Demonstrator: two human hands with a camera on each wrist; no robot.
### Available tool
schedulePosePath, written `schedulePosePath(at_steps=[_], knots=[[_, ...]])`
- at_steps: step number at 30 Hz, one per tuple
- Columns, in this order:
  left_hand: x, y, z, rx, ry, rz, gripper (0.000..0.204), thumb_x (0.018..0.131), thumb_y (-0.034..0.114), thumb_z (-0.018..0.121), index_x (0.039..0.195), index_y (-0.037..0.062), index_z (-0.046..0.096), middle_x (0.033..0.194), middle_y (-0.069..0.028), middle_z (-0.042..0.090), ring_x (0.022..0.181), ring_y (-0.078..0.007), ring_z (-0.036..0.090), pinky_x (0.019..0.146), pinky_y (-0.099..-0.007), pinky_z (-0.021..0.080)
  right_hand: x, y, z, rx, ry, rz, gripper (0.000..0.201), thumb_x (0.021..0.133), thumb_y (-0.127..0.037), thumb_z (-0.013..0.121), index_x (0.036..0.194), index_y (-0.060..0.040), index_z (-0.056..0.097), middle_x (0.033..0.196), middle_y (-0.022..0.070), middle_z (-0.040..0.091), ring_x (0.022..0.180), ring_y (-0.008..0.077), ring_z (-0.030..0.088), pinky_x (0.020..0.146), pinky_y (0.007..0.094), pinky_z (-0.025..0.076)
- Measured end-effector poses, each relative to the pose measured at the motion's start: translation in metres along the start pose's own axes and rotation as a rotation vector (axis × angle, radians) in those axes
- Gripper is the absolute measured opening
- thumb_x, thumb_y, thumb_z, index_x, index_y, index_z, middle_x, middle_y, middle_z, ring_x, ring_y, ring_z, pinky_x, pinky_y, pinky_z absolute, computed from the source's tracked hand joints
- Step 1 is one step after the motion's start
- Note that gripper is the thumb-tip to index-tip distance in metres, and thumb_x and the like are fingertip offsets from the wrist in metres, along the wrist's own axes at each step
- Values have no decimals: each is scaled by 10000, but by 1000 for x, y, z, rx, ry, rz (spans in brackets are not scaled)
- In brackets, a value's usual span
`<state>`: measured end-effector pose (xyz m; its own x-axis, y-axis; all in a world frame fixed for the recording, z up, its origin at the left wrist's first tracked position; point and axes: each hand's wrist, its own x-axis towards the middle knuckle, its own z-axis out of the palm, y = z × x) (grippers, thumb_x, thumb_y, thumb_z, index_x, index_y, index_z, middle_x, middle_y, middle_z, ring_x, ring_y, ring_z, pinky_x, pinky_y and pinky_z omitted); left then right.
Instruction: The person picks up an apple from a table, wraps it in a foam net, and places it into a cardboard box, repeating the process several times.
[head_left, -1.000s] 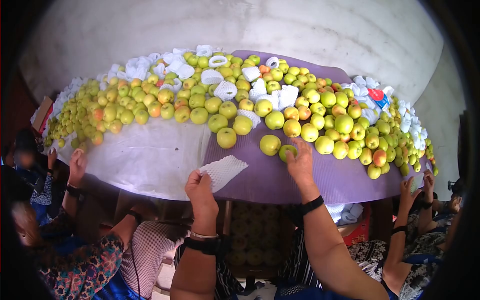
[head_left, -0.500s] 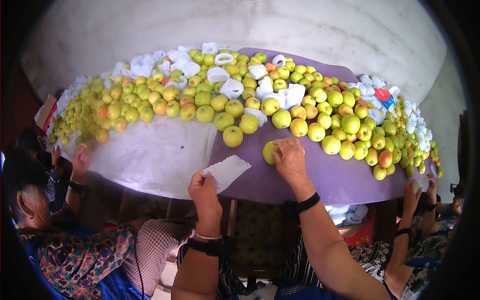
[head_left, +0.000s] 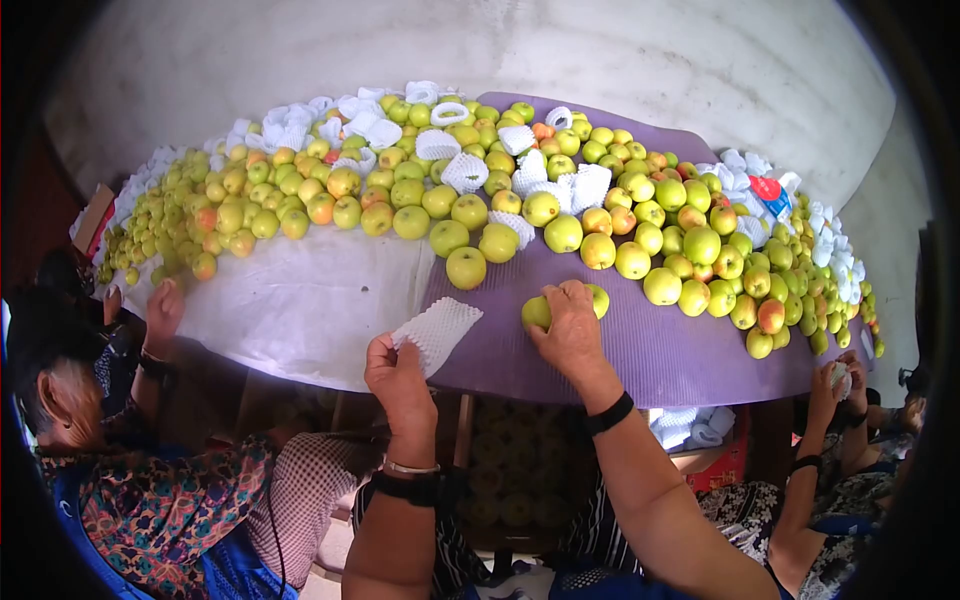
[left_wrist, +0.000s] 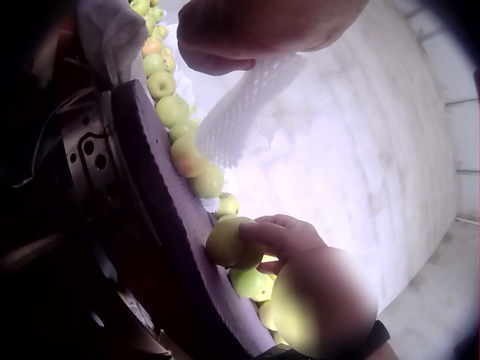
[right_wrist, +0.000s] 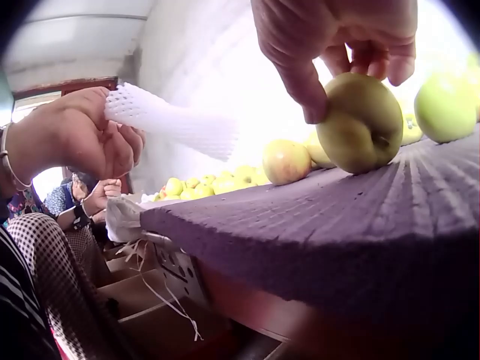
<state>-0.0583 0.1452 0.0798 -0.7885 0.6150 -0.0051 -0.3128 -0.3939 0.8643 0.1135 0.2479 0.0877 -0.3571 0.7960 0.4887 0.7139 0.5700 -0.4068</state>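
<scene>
In the head view, the left hand [head_left: 401, 389] pinches a white foam net sleeve [head_left: 438, 333] by one end, above the table's front edge. The same foam sleeve [right_wrist: 172, 124] sticks out from the left hand [right_wrist: 91, 137] in the right wrist view. My right hand [head_left: 572, 335] has its fingers curled over a green apple [head_left: 536, 312] on the purple mat [head_left: 640, 345]. Thumb and fingers hold this apple [right_wrist: 360, 124] from above in the right wrist view. Just beyond the right hand another green apple [head_left: 599, 300] shows, partly covered by the fingers.
A long heap of green and reddish apples [head_left: 411, 222] stretches along the table, with foam sleeves [head_left: 590, 187] among them. A white sheet [head_left: 330, 300] covers the left part. People [head_left: 160, 500] sit on both sides, and boxes of apples [head_left: 515, 450] stand below the edge.
The right hand has shifted slightly left and down, and the apple under it sits a little lower. The left hand and its foam sleeve have moved slightly left.
</scene>
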Motion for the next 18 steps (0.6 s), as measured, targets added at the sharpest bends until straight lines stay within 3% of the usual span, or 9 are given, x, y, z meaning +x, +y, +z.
schedulePosePath(at_steps=[5, 7, 11, 13, 17, 18], knots=[[0, -5, -2, 52, -39, -18, 76, 818, -28, 484, 887, -7, 508, 840, -75, 577, 723, -136, 563, 680, -264, 475, -8, -5, -8, -30, -108, 25, 568, 572, -126, 733, 1064, -28, 466, 969, 171, 497, 942, 346, 478, 801, 416, 412], [-1, -4, 1, 40, -31, -31, 76, 809, -37, 487, 877, -10, 507, 822, -66, 573, 714, -123, 553, 665, -249, 465, -11, -3, -10, 51, -256, 162, 615, 588, -152, 732, 1122, -27, 454, 992, 191, 518, 959, 370, 491, 802, 424, 418], [-4, -5, 3, 67, -20, -45, 71, 790, -52, 499, 845, -6, 498, 793, -52, 564, 682, -100, 535, 629, -228, 453, -17, 2, -23, 44, -271, 159, 640, 593, -182, 736, 1139, -26, 441, 1005, 210, 540, 973, 386, 503, 820, 420, 421], [-6, -3, 6, 64, -28, -49, 74, 784, -56, 506, 832, -1, 492, 782, -49, 560, 668, -94, 529, 615, -223, 449, -17, 4, -30, -11, -499, 283, 663, 595, -190, 732, 1158, -23, 425, 1018, 215, 548, 990, 391, 501, 843, 415, 421], [-6, -6, 8, 95, -44, -32, 103, 766, -58, 537, 808, 15, 477, 742, -30, 535, 628, -74, 505, 569, -208, 429, -14, -1, -40, 35, -525, 307, 665, 594, -167, 722, 1167, -17, 421, 1010, 204, 545, 953, 365, 526, 844, 372, 431], [-5, -9, 8, 97, -42, -29, 103, 766, -58, 537, 808, 15, 477, 742, -30, 535, 628, -74, 505, 569, -208, 429, -13, -3, -45, 223, -503, 278, 666, 586, -133, 716, 1174, -21, 425, 1012, 172, 550, 952, 326, 537, 848, 347, 431]])
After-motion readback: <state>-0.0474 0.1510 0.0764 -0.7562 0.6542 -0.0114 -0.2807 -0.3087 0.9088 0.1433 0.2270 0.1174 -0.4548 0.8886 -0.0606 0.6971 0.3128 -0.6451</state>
